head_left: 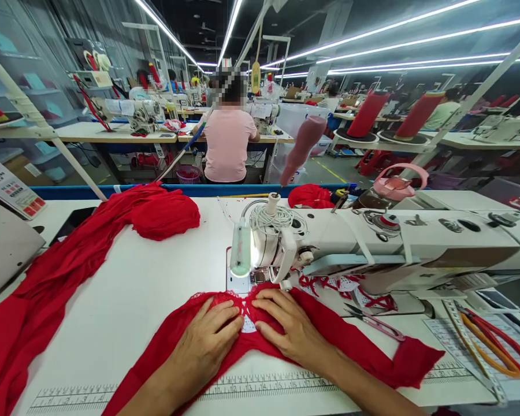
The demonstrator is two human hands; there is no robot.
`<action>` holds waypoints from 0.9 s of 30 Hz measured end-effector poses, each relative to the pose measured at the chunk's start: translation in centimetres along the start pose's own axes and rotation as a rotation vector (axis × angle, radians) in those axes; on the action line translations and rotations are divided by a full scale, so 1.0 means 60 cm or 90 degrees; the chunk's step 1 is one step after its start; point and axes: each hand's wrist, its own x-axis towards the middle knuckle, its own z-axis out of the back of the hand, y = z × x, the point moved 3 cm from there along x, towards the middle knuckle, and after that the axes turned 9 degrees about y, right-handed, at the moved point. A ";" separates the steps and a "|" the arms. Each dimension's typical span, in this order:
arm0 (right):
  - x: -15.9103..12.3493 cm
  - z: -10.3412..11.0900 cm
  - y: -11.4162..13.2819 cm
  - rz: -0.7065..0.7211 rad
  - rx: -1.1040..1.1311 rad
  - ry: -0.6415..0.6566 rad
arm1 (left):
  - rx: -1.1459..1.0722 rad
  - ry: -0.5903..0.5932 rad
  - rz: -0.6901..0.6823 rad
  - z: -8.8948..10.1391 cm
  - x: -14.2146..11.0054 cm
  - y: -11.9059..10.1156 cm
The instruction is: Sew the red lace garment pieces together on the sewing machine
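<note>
A red garment with lace along its upper edge lies spread on the white sewing table, just in front of the sewing machine. My left hand rests flat on its left half, fingers stretched toward the middle. On the right half lies my right hand, also flat with its fingers apart. Between them a small white patch shows under crossed red strips. The garment's upper edge reaches the lit needle area, where the machine head hides the exact contact. Pink thread snips lie right of my right hand.
A long red cloth runs down the table's left side. Orange-handled scissors and a tape measure lie at the right edge. Printed ruler marks line the front. Beyond the table, a person in pink sits at another machine.
</note>
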 end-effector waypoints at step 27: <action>-0.016 0.001 -0.006 -0.053 -0.080 0.072 | -0.003 0.074 0.030 -0.001 -0.004 0.010</action>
